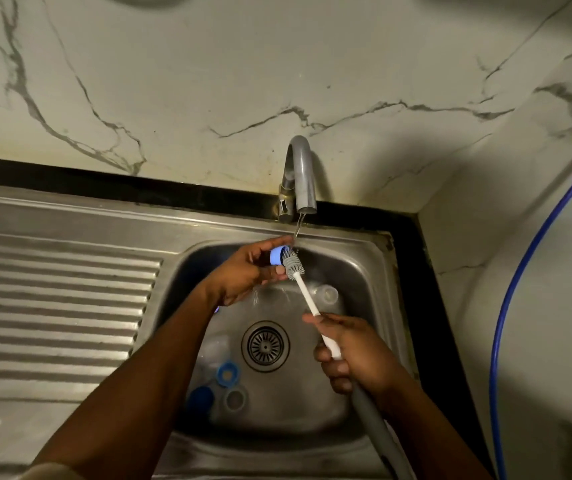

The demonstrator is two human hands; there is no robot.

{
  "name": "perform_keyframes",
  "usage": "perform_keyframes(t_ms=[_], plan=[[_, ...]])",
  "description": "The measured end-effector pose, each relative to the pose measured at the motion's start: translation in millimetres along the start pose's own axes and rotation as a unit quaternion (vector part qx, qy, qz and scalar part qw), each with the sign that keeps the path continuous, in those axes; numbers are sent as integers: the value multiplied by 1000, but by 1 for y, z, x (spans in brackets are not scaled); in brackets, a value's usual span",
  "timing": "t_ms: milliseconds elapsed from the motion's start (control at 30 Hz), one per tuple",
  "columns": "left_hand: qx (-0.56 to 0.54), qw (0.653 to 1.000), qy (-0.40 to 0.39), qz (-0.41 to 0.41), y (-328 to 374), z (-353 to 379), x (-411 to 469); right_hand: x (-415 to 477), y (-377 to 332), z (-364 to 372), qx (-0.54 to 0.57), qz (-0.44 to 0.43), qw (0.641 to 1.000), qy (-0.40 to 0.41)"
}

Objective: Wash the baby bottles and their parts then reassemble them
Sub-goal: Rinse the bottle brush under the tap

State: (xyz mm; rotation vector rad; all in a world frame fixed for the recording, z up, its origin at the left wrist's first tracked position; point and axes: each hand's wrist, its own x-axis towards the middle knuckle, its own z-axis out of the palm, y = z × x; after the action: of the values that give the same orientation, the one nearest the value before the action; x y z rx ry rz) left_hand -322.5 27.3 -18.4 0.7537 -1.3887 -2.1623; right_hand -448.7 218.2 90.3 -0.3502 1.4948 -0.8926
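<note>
My left hand point(243, 271) grips a blue bottle collar point(276, 255) under the thin stream from the tap point(300, 174). My right hand point(350, 351) holds the white-and-grey handle of a bottle brush point(307, 296); its grey bristle head sits inside the collar. In the steel sink point(364, 271) lie a clear bottle point(213, 351), a blue ring point(227, 374), a blue cap point(201, 398), a grey-rimmed part point(235, 399) and a clear cap point(326, 294).
A ribbed steel draining board point(52, 306) lies left of the basin. The drain strainer point(265, 346) sits in the basin's middle. A blue hose point(509, 306) runs down the right marble wall. A marble backsplash point(208, 81) stands behind the tap.
</note>
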Motion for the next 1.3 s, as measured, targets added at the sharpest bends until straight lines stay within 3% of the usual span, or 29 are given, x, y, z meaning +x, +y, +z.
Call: perform_keyframes(t_ms=[100,200,300,367,467,533,633,700,767,867,967,1067,1200,1300], plan=[[-128,992,2,10,3,2,3,-2,-9,-2,147,52,985,-70],[-136,991,12,5,-7,14,6,-1,-7,-3,136,36,989,-43],[-131,990,51,-12,-11,20,7,7,10,5,-71,-44,994,77],[-95,993,65,-11,-4,21,9,13,23,11,-231,-113,955,150],[-61,996,60,-8,5,29,16,14,28,13,-346,-164,906,180],[-124,990,63,-28,6,35,17,6,21,9,-322,-154,923,147],[-260,964,26,-57,1,28,15,-14,-2,-5,-110,-60,992,14],[-311,948,-11,-60,3,22,15,-18,-16,-21,6,-8,998,-61],[-331,942,-21,-48,9,26,18,-13,-19,-27,65,-10,995,-81],[-317,948,30,-21,11,39,22,-4,-6,-14,27,-77,997,14],[-149,986,78,-3,8,40,26,6,11,-1,-72,-99,988,96],[-27,996,81,-17,11,34,25,8,15,-1,-240,-125,956,116],[-147,982,97,-69,14,25,23,-3,-7,-18,-307,-175,933,63],[-255,959,99,-66,17,29,25,-3,-17,-26,-280,-218,929,106]])
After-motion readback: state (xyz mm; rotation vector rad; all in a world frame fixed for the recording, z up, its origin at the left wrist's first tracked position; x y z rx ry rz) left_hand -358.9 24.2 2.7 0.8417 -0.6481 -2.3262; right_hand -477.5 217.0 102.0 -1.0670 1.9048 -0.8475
